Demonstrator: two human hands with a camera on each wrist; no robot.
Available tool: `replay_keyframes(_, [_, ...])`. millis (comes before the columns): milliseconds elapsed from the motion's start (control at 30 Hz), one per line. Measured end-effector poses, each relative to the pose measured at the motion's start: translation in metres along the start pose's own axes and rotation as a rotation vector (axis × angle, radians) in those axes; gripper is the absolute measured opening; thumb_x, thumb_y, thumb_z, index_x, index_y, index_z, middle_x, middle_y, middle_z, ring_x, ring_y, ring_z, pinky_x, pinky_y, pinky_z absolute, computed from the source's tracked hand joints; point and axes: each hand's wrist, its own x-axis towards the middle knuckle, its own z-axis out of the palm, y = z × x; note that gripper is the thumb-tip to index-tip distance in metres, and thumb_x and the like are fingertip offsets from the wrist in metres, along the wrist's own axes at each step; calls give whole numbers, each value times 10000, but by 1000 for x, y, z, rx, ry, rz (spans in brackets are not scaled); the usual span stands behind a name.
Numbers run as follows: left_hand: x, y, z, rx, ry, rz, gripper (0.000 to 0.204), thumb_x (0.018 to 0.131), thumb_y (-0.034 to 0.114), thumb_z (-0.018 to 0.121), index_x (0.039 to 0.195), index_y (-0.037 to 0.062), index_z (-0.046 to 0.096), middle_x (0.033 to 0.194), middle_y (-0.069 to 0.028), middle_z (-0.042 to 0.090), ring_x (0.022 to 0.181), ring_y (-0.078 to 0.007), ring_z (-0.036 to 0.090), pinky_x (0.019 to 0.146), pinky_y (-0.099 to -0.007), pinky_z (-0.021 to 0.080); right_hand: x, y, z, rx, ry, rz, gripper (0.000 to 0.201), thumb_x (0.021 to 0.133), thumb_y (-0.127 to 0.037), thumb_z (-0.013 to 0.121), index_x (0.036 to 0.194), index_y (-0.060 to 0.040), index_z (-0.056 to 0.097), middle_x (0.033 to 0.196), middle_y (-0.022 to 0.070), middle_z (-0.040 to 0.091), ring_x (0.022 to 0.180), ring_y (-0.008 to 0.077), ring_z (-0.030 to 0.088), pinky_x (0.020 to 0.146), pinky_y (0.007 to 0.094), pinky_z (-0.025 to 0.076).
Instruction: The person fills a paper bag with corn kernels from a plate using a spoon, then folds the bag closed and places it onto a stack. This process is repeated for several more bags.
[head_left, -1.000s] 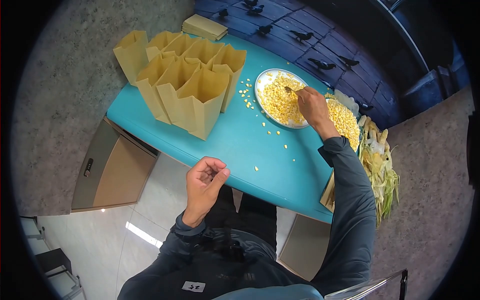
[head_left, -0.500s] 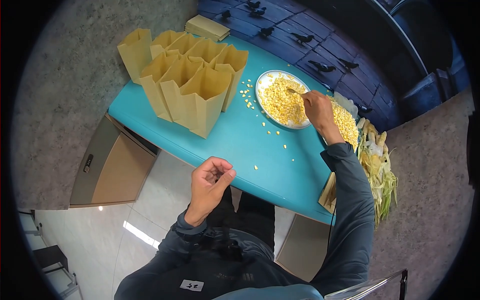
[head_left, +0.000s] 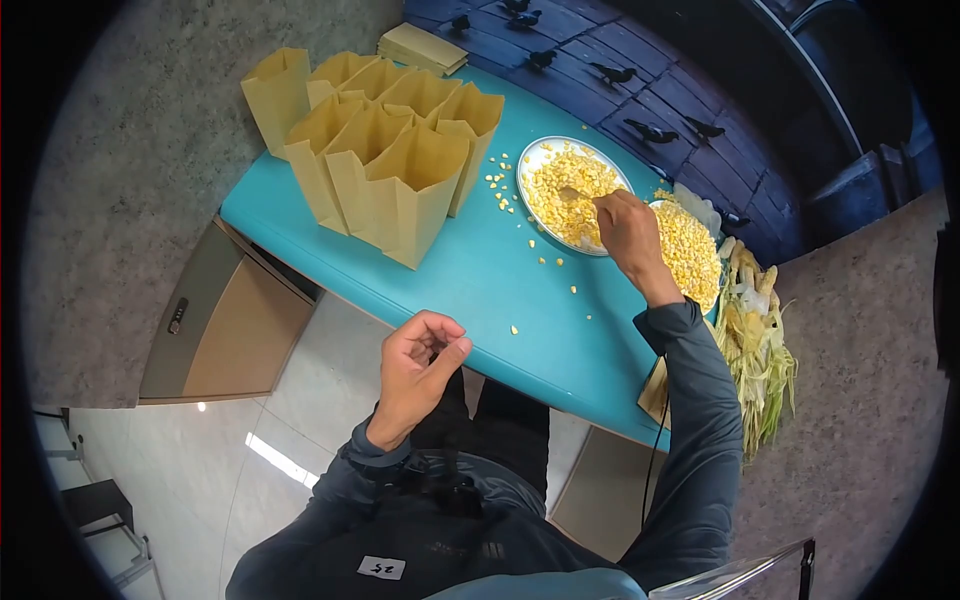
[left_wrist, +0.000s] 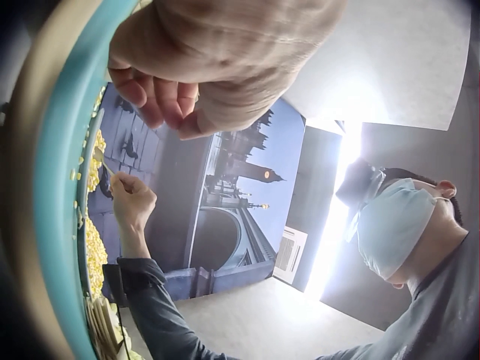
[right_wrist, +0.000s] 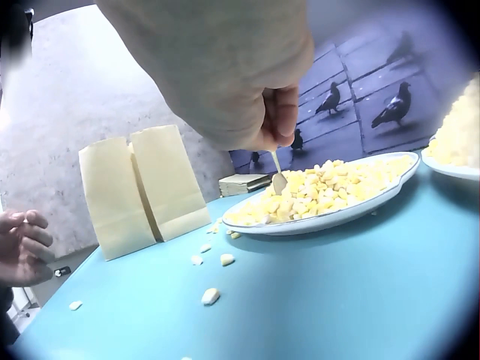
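Yellow kernels (right_wrist: 227, 259) between bags (right_wrist: 172, 181) and plate (right_wrist: 322, 223)

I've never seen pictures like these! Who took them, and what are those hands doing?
No machine here, just a person with bare hands; call each one a grip. A camera on the head looks forward and down, making the wide view; cameras on both wrists make the other two. On the blue table stand open paper bags and a plate of corn kernels, with loose kernels scattered nearby. The right grip holds a little spoon at the corn. The left grip holds nothing.
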Motion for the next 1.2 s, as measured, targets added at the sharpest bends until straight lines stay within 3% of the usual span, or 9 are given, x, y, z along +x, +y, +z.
replay_keyframes(267, [-1,1,-7,-11,53,-12,113,1003,9,768,1081,5,686,977,-4,689,905,-67,618,838,-234,497,28,19,16,5,27,27,146,917,-20,667,980,-27,798,955,160,753,913,383,727,824,487,587])
replay_keyframes(500, [0,0,-7,-1,56,-13,118,998,11,771,1081,11,688,975,0,683,903,-67,620,837,-232,494,18,35,7,-78,13,29,152,922,-25,674,1011,-35,797,963,155,743,925,388,725,836,489,585])
replay_keyframes(633, [-2,-1,-4,-9,42,-9,111,997,10,766,1077,19,689,973,6,680,900,-65,621,840,-229,491,1,31,-6,-77,-35,9,136,914,-19,693,1002,-37,795,970,147,741,922,378,727,819,478,591])
replay_keyframes(800, [-3,-5,-6,-20,47,-16,114,995,9,767,1077,18,688,971,5,678,904,-65,622,841,-230,490,-24,1,-48,-66,57,-30,97,904,-6,724,972,-37,785,900,125,712,853,347,717,749,452,593])
replay_keyframes(933, [-1,-6,2,-12,17,-34,124,995,11,776,1080,6,685,977,-7,686,906,-68,616,828,-237,491,-44,10,-38,-41,9,-25,90,909,-2,724,967,-37,782,877,122,698,817,342,710,739,453,590])
replay_keyframes(1200, [-11,-1,5,20,4,-18,118,993,-1,767,1080,3,687,980,-9,690,907,-69,626,833,-234,497,-23,42,-3,-113,85,67,100,922,-44,702,978,-46,786,928,129,726,867,359,730,769,458,599])
